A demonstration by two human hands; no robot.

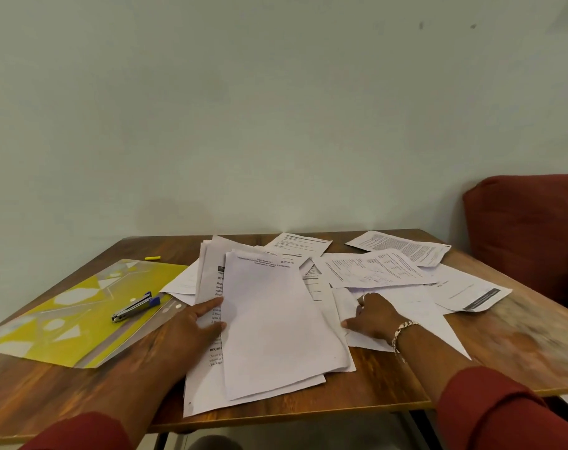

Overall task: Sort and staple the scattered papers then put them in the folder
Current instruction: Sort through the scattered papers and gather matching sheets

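While white printed papers (276,319) lie scattered | L hand (196,319): grip wide, tips under some | R hand (372,318): wide, flat atop.

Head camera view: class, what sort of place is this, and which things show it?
Probably a home or small office work corner: a wooden table against a plain wall, scattered printed papers, a stapler lying on a yellow folder, and a red cushioned seat beside it.

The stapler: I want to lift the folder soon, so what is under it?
The stapler lies on the yellow patterned folder, near its clear edge strip; the folder lies flat on the wooden table. Whether any sheets are inside the folder cannot be seen.
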